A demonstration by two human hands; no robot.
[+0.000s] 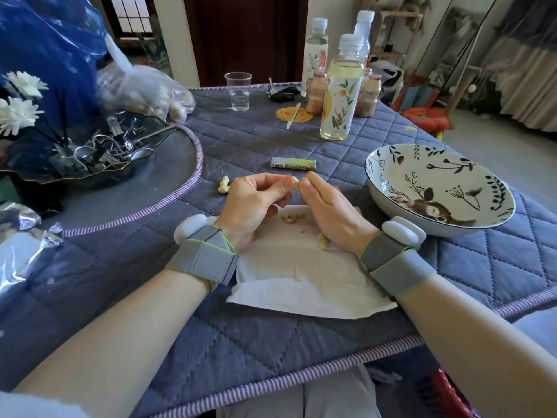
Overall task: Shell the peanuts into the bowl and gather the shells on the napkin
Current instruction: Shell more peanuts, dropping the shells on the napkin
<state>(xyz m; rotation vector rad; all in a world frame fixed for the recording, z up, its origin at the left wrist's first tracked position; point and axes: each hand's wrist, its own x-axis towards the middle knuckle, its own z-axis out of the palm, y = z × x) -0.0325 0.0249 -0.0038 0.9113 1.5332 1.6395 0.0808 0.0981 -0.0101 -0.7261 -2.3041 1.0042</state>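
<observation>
Both hands, left hand (256, 196) and right hand (324, 206), pinch one peanut (296, 183) between their fingers above the napkin's (301, 279) far edge. The peanut's long axis runs hand to hand; the bowl (391, 194) lies right of the napkin, nearer the right hand.

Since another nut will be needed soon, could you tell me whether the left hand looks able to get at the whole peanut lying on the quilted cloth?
Probably yes: the unshelled pale peanut lies just beside the left hand, nothing between them, though its grip holds a nut.

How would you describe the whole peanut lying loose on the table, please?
Start at the white napkin on the quilted cloth. Just beyond the left hand lies a pale, waisted unshelled peanut directly on the cloth; unlike the broken shell bits on the napkin, it is intact.
</observation>
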